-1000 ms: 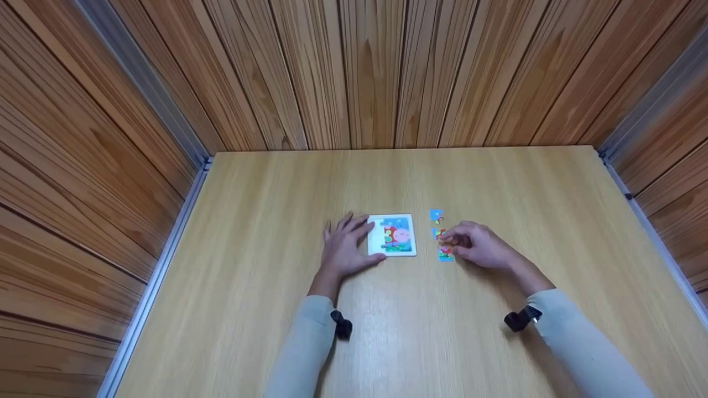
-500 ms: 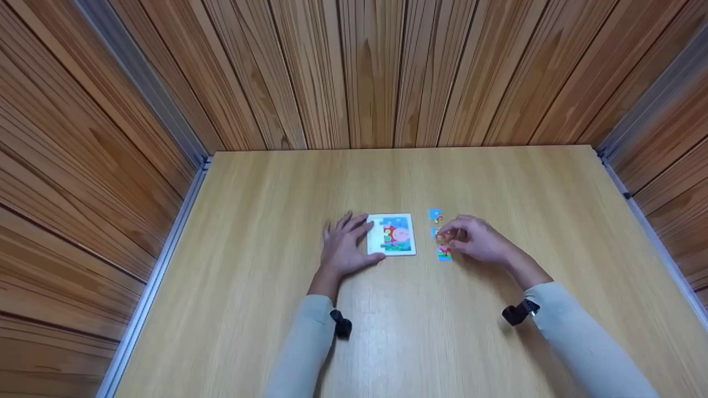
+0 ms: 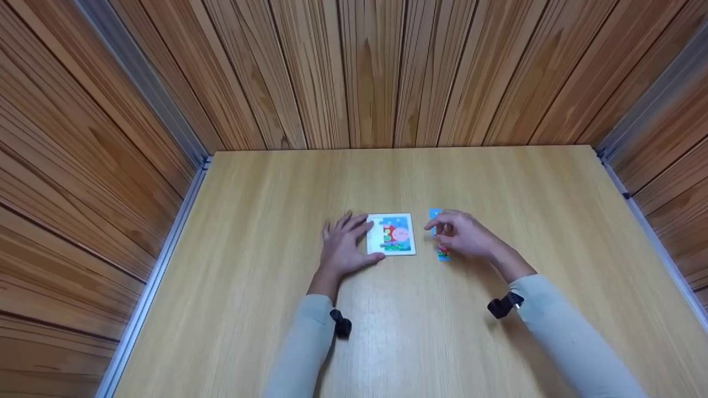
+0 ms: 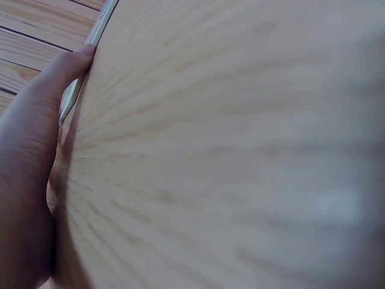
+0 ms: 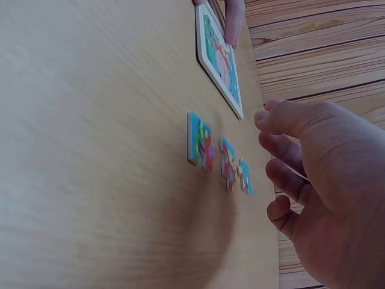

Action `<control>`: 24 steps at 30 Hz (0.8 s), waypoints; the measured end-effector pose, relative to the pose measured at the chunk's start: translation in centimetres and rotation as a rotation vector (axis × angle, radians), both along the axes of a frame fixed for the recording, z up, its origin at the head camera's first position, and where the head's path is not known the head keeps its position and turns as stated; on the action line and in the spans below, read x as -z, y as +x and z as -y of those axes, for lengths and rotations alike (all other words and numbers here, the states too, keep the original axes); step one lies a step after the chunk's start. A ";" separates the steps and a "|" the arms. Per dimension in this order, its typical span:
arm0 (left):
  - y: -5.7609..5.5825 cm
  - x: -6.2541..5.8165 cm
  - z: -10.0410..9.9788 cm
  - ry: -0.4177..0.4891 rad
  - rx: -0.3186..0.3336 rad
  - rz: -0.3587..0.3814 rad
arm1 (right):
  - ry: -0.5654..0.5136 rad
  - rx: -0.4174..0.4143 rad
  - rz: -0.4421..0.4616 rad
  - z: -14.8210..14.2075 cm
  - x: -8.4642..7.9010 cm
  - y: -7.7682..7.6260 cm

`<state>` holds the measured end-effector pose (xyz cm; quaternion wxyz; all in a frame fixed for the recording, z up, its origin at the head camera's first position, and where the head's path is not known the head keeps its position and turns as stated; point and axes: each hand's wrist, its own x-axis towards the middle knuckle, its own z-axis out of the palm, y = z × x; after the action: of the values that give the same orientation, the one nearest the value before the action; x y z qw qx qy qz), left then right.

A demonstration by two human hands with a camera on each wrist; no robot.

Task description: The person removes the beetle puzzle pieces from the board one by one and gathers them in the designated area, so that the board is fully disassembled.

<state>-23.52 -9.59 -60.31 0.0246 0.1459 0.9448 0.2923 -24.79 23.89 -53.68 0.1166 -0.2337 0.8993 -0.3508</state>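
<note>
A white-framed puzzle board [image 3: 405,252] with a pink cartoon figure in red lies mid-table, its left strip bare white. My left hand [image 3: 347,243] rests along the board's left side, fingers spread and thumb at the lower edge. To the right, three jigsaw pieces lie in a column; the right wrist view shows the green-and-blue piece [image 5: 200,141], the red piece [image 5: 227,164] and the small blue piece [image 5: 245,177] flat on the table. Above them hovers my right hand [image 3: 467,235], fingers loosely bent and nothing visible between them. From the head it partly hides the pieces.
The light wood table [image 3: 387,182] is bounded by wood-plank walls [image 3: 370,77] at the back and both sides. Metal rails [image 3: 160,271] run along its side edges. A black wrist camera [image 3: 504,305] sits at each cuff.
My right hand has moved up and left over the pieces, and its index finger now reaches further toward the board. The left hand and the board have stayed in place.
</note>
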 end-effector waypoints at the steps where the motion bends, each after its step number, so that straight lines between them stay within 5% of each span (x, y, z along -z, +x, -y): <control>1: 0.0 0.0 0.0 0.001 0.000 0.000 | 0.000 0.002 0.006 0.2 -0.1 -0.1; 24: 0.0 -0.2 0.0 -0.009 -0.001 0.018 | 0.007 0.055 0.084 4.3 -1.9 -1.3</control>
<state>-23.48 -9.54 -60.08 0.0335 0.1429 0.9458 0.2896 -26.08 19.58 -51.74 0.1455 -0.1937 0.9008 -0.3602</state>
